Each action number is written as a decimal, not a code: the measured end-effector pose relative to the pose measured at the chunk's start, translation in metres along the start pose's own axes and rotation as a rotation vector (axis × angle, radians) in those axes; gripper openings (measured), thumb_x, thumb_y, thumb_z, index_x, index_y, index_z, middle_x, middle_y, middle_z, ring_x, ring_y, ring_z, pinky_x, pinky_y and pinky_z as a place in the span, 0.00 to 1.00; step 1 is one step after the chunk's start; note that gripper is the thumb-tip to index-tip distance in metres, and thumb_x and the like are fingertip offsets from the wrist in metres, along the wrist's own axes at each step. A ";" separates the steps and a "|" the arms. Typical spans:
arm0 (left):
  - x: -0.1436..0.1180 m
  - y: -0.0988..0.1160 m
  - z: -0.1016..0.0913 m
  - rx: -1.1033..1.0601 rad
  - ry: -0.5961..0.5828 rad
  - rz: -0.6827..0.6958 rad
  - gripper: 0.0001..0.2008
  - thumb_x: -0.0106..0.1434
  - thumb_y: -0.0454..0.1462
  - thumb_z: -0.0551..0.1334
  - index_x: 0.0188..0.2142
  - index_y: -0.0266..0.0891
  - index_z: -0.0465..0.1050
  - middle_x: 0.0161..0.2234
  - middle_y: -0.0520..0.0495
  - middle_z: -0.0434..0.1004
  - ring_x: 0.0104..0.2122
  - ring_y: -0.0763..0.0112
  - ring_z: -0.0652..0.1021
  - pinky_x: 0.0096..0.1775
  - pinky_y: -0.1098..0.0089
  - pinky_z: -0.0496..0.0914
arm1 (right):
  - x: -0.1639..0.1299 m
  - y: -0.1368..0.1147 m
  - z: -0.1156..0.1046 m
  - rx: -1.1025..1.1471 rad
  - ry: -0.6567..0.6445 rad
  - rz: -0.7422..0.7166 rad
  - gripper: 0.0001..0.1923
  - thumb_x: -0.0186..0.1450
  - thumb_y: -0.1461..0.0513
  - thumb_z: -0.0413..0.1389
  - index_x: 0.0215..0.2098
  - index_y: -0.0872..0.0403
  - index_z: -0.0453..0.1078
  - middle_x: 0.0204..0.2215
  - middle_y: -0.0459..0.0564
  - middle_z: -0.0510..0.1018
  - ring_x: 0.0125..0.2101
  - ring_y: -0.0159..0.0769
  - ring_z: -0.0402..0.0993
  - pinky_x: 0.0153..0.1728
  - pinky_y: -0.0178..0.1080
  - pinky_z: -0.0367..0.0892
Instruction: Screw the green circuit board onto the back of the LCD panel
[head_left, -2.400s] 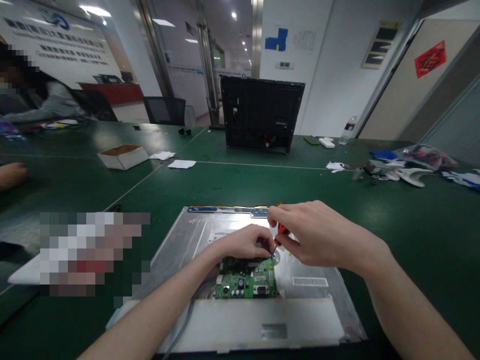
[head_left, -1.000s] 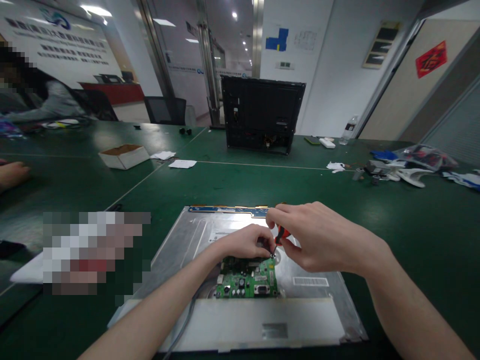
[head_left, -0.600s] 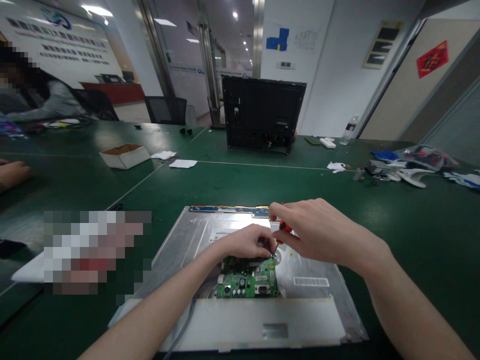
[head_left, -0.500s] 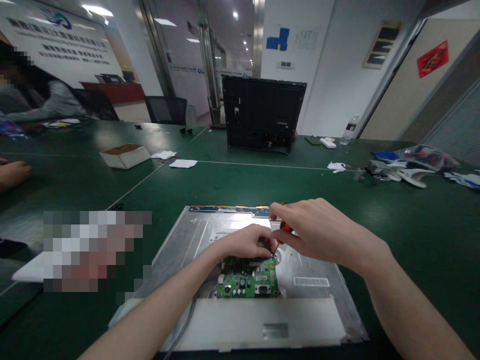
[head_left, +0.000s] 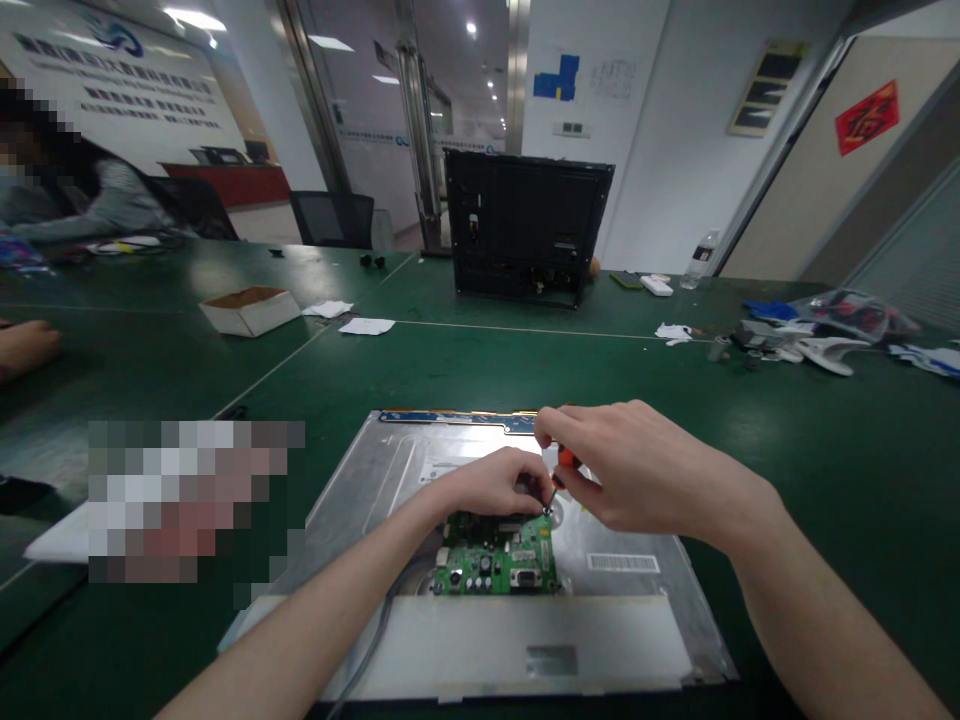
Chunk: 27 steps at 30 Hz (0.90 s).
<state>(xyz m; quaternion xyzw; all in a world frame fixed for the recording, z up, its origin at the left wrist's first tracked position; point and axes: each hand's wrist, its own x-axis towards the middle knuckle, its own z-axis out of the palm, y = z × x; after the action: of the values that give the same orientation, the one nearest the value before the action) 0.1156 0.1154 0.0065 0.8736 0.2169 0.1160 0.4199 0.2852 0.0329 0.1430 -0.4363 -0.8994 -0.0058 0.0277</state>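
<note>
Right hand (head_left: 637, 470) pinching screwdriver (head_left: 564, 462), fingers shifted slightly since earlier frame; left hand (head_left: 491, 485) curled, unmoved, steadying circuit board (head_left: 499, 565).

One circuit board (head_left: 499, 565), one screwdriver (head_left: 564, 463), one metal panel (head_left: 637, 545), one cardboard box (head_left: 250, 310).

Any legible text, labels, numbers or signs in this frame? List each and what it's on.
Nothing can be read letter for letter.
White label on the metal panel: print too small.
Barcode sticker on the same panel: bars only, digits blurred.
Green circuit board under the left hand: markings too fine.
Wall banner: dark lines of characters, blurred.
Red diamond sign on the door: one dark character, unclear.
</note>
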 end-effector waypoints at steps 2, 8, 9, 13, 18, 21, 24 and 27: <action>0.000 0.000 0.000 -0.007 -0.002 -0.003 0.08 0.52 0.26 0.64 0.31 0.35 0.76 0.30 0.51 0.78 0.32 0.69 0.76 0.35 0.73 0.68 | 0.001 0.001 0.001 -0.007 0.009 0.017 0.03 0.64 0.64 0.50 0.37 0.53 0.61 0.31 0.46 0.76 0.25 0.32 0.68 0.23 0.35 0.47; 0.000 -0.001 -0.001 -0.034 -0.015 0.022 0.08 0.52 0.25 0.64 0.31 0.36 0.76 0.31 0.51 0.78 0.34 0.68 0.77 0.37 0.72 0.69 | 0.003 0.002 0.002 -0.029 0.000 0.048 0.06 0.67 0.58 0.51 0.39 0.52 0.64 0.28 0.46 0.77 0.26 0.34 0.70 0.23 0.35 0.47; 0.000 -0.001 -0.001 -0.029 -0.014 0.022 0.08 0.52 0.25 0.64 0.31 0.36 0.76 0.31 0.52 0.78 0.34 0.69 0.77 0.37 0.73 0.69 | 0.002 0.001 0.002 -0.021 -0.002 0.043 0.06 0.67 0.58 0.51 0.39 0.52 0.64 0.28 0.46 0.77 0.26 0.34 0.70 0.24 0.35 0.47; 0.000 0.000 -0.001 0.001 0.000 0.008 0.07 0.52 0.27 0.65 0.31 0.35 0.76 0.30 0.51 0.78 0.32 0.70 0.76 0.35 0.74 0.68 | -0.002 0.000 -0.001 0.019 -0.001 -0.021 0.04 0.63 0.63 0.51 0.38 0.51 0.62 0.33 0.46 0.75 0.26 0.32 0.68 0.24 0.36 0.48; -0.001 0.000 0.001 -0.004 0.001 -0.018 0.06 0.53 0.28 0.65 0.32 0.36 0.76 0.31 0.50 0.79 0.33 0.69 0.76 0.35 0.73 0.69 | -0.002 -0.001 -0.002 0.026 -0.014 -0.038 0.05 0.62 0.65 0.51 0.37 0.52 0.61 0.33 0.45 0.74 0.25 0.32 0.65 0.23 0.36 0.48; -0.001 0.000 0.001 -0.016 0.002 -0.019 0.08 0.52 0.26 0.64 0.32 0.36 0.76 0.30 0.51 0.78 0.32 0.69 0.76 0.35 0.73 0.69 | 0.000 0.000 0.000 0.016 -0.006 -0.001 0.03 0.64 0.64 0.50 0.38 0.52 0.61 0.32 0.46 0.75 0.26 0.32 0.68 0.23 0.36 0.48; 0.000 0.000 0.000 -0.041 -0.005 -0.013 0.09 0.51 0.25 0.64 0.31 0.36 0.76 0.30 0.52 0.78 0.32 0.69 0.77 0.36 0.73 0.69 | 0.003 0.001 0.001 -0.002 0.002 0.034 0.03 0.66 0.62 0.50 0.38 0.52 0.61 0.31 0.46 0.77 0.27 0.33 0.70 0.23 0.36 0.47; 0.001 0.001 -0.001 -0.060 -0.021 0.004 0.09 0.51 0.25 0.63 0.31 0.36 0.76 0.30 0.52 0.78 0.33 0.68 0.77 0.36 0.72 0.69 | 0.003 0.001 0.001 -0.018 -0.005 0.057 0.04 0.66 0.60 0.51 0.38 0.52 0.62 0.29 0.46 0.77 0.27 0.34 0.71 0.23 0.36 0.47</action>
<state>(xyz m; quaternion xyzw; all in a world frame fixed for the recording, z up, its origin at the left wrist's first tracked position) 0.1160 0.1158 0.0085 0.8622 0.2071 0.1143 0.4479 0.2842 0.0360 0.1421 -0.4618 -0.8866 -0.0120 0.0218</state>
